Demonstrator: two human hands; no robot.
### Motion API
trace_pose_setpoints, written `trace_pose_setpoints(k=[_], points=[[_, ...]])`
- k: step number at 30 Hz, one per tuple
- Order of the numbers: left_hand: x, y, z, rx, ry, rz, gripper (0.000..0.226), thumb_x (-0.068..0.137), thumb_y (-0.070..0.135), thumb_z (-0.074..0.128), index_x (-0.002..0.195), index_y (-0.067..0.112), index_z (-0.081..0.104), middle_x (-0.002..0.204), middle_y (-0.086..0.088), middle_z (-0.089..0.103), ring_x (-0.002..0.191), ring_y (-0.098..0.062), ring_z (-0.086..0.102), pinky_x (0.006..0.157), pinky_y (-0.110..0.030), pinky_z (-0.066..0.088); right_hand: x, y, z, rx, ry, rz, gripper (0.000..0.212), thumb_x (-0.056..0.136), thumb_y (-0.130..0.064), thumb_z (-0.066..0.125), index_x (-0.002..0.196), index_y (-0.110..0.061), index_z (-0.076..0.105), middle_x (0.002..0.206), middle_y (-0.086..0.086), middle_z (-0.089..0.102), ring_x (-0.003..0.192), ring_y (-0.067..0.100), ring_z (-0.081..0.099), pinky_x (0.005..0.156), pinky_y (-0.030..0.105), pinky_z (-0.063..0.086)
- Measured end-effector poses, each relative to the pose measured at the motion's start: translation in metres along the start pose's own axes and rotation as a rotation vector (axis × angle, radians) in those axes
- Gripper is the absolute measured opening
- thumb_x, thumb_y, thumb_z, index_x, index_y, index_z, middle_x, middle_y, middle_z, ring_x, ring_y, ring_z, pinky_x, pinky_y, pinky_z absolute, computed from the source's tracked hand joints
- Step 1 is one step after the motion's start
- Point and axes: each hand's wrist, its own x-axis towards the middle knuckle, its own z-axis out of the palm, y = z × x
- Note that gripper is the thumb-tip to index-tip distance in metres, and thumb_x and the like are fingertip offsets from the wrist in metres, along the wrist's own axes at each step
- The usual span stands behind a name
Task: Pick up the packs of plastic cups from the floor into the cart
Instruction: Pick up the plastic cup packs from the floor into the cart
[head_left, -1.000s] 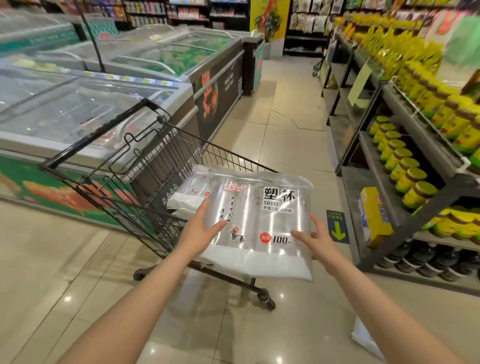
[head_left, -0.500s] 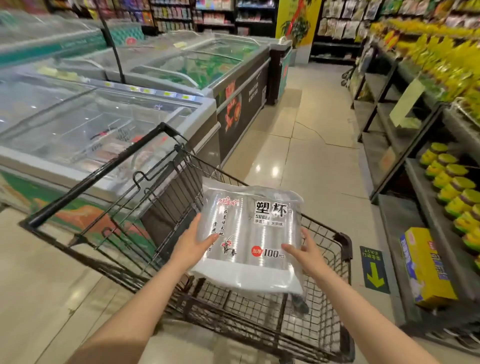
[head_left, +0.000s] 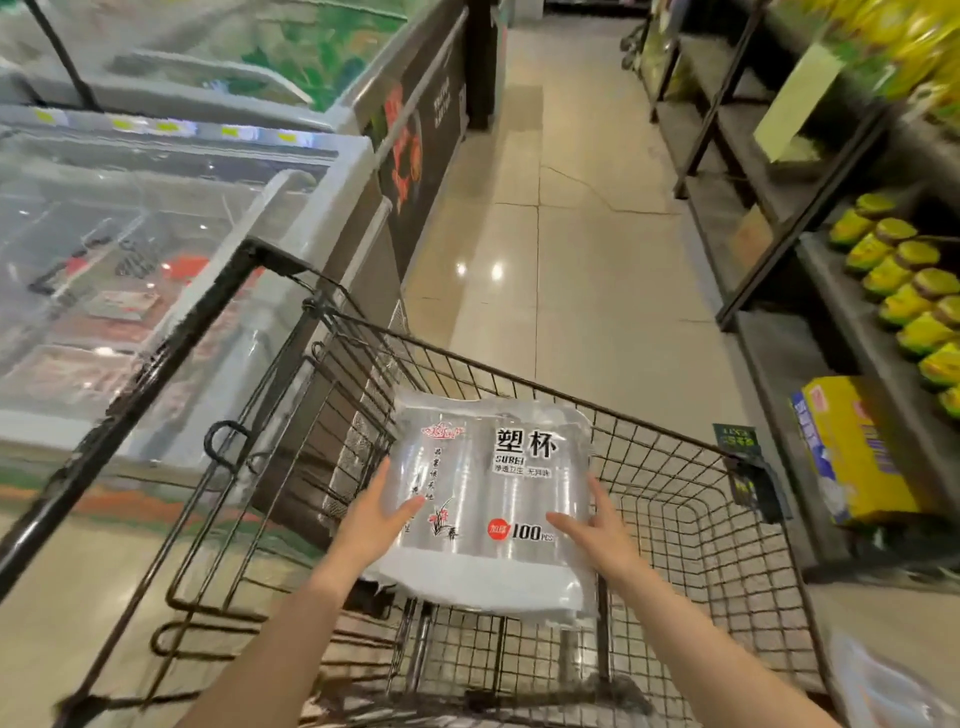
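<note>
Holding cup pack (head_left: 491, 512) over cart (head_left: 691, 525) (fingers behind hidden).

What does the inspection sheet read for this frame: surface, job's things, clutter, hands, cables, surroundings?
Surface: glossy beige tiled floor with a crack line across the aisle.
Job's things: pack of plastic cups held over the wire cart basket, printed face up; whether more packs lie beneath it cannot be told.
Clutter: a blurred clear plastic item at the lower right, too blurred to identify.
Hands: left hand grips the pack's left edge; right hand grips its right edge.
Cables: nothing seen.
Surroundings: glass-topped freezers to the left; shelves with yellow-green jars and a yellow box to the right.
</note>
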Motion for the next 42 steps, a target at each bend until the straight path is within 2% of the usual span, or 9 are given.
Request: trace_pose_setpoints(k=[9,14,18,22,25,29,33,38,42], points=[[0.047,-0.033,0.009,0.069,-0.078,-0.020,0.084,0.086,0.053,0.059,0.151,0.031,0.011,0.154,-0.001,0.030,0.139,-0.025,0.032,0.113,-0.047,0.029,0.024,0.027,0.031,-0.018,0.092,0.095,0.117,0.049,-0.069,0.077,0.145,-0.046,0.014,0.142,0.005,0.048,0.113,0.030,0.059,0.091,0.053,0.052],[0.054,-0.023,0.002,0.269,-0.045,0.102,0.083,0.083,0.056,0.059,0.150,0.024,0.021,0.146,-0.006,0.039,0.134,-0.024,0.037,0.108,-0.046,0.036,0.008,0.008,0.025,-0.093,0.145,0.055,0.080,0.082,-0.037,0.070,0.147,-0.030,0.023,0.134,0.010,0.054,0.107,0.027,0.062,0.091,0.049,0.052],[0.049,0.029,0.002,0.300,0.008,0.250,0.073,0.089,0.048,0.056,0.149,0.018,0.026,0.147,-0.009,0.036,0.135,-0.026,0.036,0.108,-0.045,0.035,-0.023,-0.009,-0.001,-0.223,0.281,-0.027,0.072,0.088,-0.037,0.063,0.148,-0.025,0.026,0.146,0.001,0.038,0.127,0.024,0.047,0.085,0.031,0.052],[0.036,0.092,0.028,0.363,-0.008,0.426,0.070,0.090,0.051,0.052,0.146,0.016,0.030,0.150,-0.008,0.035,0.138,-0.026,0.033,0.112,-0.049,0.030,-0.065,-0.008,-0.051,-0.292,0.406,-0.088,0.071,0.086,-0.050,0.060,0.146,-0.030,0.029,0.146,0.005,0.041,0.131,0.021,0.043,0.106,0.046,0.041],[0.017,0.144,0.063,0.371,-0.043,0.569,0.065,0.090,0.043,0.058,0.143,0.011,0.037,0.144,-0.010,0.042,0.133,-0.025,0.038,0.108,-0.039,0.032,-0.104,0.002,-0.095,-0.257,0.523,-0.103,0.071,0.085,-0.051,0.060,0.145,-0.024,0.033,0.145,0.006,0.042,0.131,0.021,0.043,0.107,0.045,0.039],[-0.033,0.205,0.130,0.384,-0.145,0.738,0.064,0.089,0.044,0.058,0.141,0.011,0.039,0.142,-0.009,0.044,0.130,-0.024,0.041,0.106,-0.037,0.035,-0.167,0.036,-0.160,-0.195,0.682,-0.070,0.067,0.089,-0.038,0.062,0.145,-0.016,0.034,0.145,0.011,0.040,0.134,0.026,0.038,0.110,0.045,0.034],[-0.103,0.249,0.216,0.390,-0.210,0.881,0.057,0.090,0.040,0.058,0.136,0.011,0.045,0.135,-0.008,0.048,0.127,-0.024,0.044,0.104,-0.036,0.035,-0.239,0.089,-0.226,-0.150,0.833,-0.027,0.061,0.088,-0.032,0.064,0.141,-0.013,0.040,0.135,0.015,0.047,0.125,0.026,0.046,0.103,0.033,0.036],[-0.211,0.277,0.330,0.342,-0.344,0.952,0.055,0.087,0.040,0.062,0.133,0.011,0.048,0.130,-0.009,0.053,0.117,-0.026,0.053,0.097,-0.037,0.044,-0.340,0.171,-0.298,0.040,0.944,0.034,0.061,0.088,-0.030,0.065,0.141,-0.015,0.039,0.130,0.015,0.047,0.122,0.030,0.049,0.101,0.044,0.042],[-0.288,0.299,0.415,0.348,-0.435,1.052,0.058,0.087,0.043,0.061,0.132,0.009,0.049,0.125,-0.010,0.054,0.116,-0.025,0.052,0.095,-0.035,0.043,-0.419,0.224,-0.349,0.039,1.079,0.066,0.058,0.087,-0.027,0.067,0.138,-0.011,0.044,0.131,0.016,0.051,0.118,0.026,0.052,0.094,0.031,0.041]])
